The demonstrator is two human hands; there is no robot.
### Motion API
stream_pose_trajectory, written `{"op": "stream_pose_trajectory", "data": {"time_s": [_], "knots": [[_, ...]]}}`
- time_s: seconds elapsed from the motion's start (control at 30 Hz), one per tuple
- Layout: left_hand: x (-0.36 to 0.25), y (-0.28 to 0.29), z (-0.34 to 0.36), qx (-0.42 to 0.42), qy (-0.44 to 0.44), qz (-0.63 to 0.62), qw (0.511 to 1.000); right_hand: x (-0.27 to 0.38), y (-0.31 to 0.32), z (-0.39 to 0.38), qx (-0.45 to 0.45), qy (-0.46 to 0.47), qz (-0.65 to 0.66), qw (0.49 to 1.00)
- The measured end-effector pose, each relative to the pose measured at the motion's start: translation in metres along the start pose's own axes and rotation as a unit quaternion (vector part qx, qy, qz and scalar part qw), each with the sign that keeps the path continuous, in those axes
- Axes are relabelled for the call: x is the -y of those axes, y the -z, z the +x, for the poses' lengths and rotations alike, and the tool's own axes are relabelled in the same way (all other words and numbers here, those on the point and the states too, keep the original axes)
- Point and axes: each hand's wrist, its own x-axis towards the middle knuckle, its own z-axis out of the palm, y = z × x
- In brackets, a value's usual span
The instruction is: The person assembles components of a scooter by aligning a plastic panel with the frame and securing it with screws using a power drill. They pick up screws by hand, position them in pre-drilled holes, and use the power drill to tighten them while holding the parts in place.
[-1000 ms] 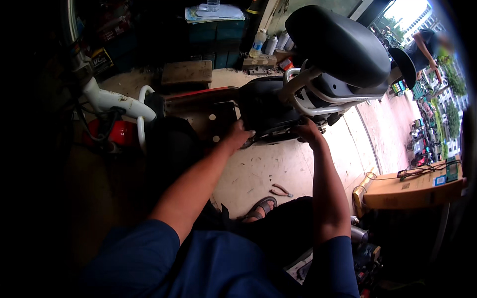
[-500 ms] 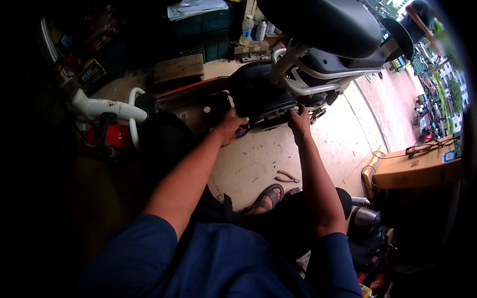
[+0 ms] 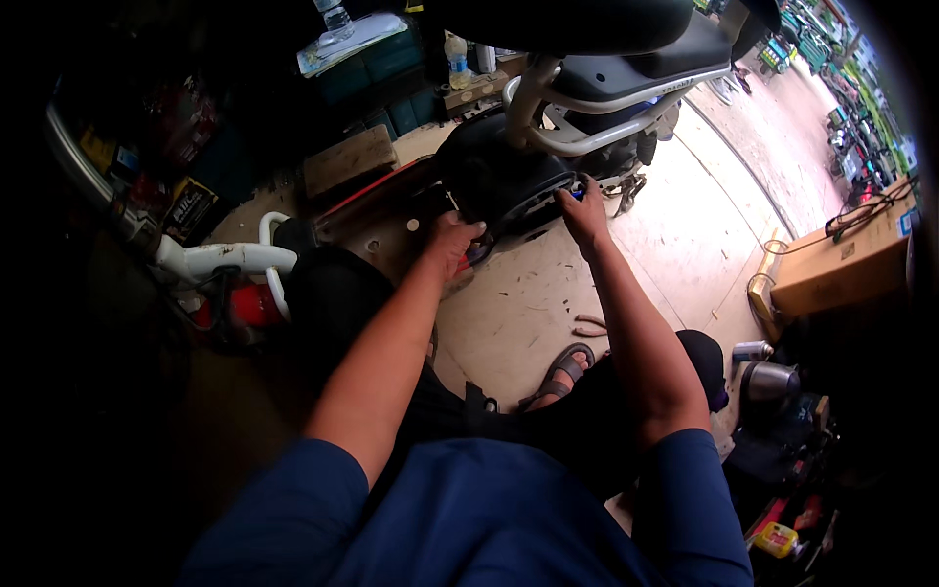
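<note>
The scooter's black lower housing (image 3: 494, 166) lies under a black seat (image 3: 606, 22), beside a dark footboard (image 3: 381, 235) with a red edge strip. My left hand (image 3: 452, 243) is closed at the junction of footboard and housing, gripping the edge, its thumb pointing right. My right hand (image 3: 585, 210) is closed at the housing's right lower edge, by a small blue piece (image 3: 577, 193); what its fingers hold is hidden. A white front tube (image 3: 215, 257) with a red fender (image 3: 252, 303) is at left. Pliers (image 3: 589, 326) lie on the floor below my right hand.
A cardboard box (image 3: 841, 262) with cables stands right, above a spray can (image 3: 751, 350) and metal container (image 3: 771, 382). A wooden block (image 3: 347, 161), bottles (image 3: 457, 59) and papers (image 3: 347, 44) are behind the scooter. Vehicles (image 3: 846, 152) line the outside ground. My sandalled foot (image 3: 562, 377) is below.
The view has shifted, bringing the scooter higher in frame. Both my hands stay at the housing's lower edge, now appearing higher. The person at upper right has mostly left view.
</note>
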Motion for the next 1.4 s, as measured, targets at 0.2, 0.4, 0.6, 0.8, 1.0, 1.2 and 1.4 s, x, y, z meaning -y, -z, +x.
{"op": "stream_pose_trajectory", "data": {"time_s": [0.2, 0.4, 0.6, 0.8, 1.0, 1.2, 1.4], "knots": [[-0.004, -0.003, -0.003, 0.007, -0.02, 0.13, 0.991, 0.013, 0.005, -0.006, -0.021, -0.004, -0.018, 1.0], [0.007, 0.012, 0.007, -0.003, -0.052, 0.224, 0.973, 0.016, 0.006, -0.009, -0.007, 0.012, -0.012, 1.0], [0.018, 0.009, 0.004, -0.033, -0.079, 0.262, 0.961, 0.019, 0.007, -0.012, -0.014, 0.01, -0.026, 0.999], [0.013, 0.004, -0.005, -0.057, -0.096, 0.361, 0.926, 0.025, 0.011, -0.014, -0.011, 0.008, -0.057, 0.998], [0.019, -0.001, -0.013, -0.081, -0.107, 0.284, 0.949, 0.028, 0.01, -0.017, -0.028, 0.009, -0.063, 0.998], [0.027, -0.01, -0.027, -0.156, -0.166, 0.298, 0.927, 0.022, 0.007, -0.014, -0.002, 0.015, -0.05, 0.999], [0.027, -0.021, -0.038, -0.171, -0.194, 0.317, 0.912, 0.005, 0.021, 0.011, 0.047, 0.038, -0.082, 0.995]]}}
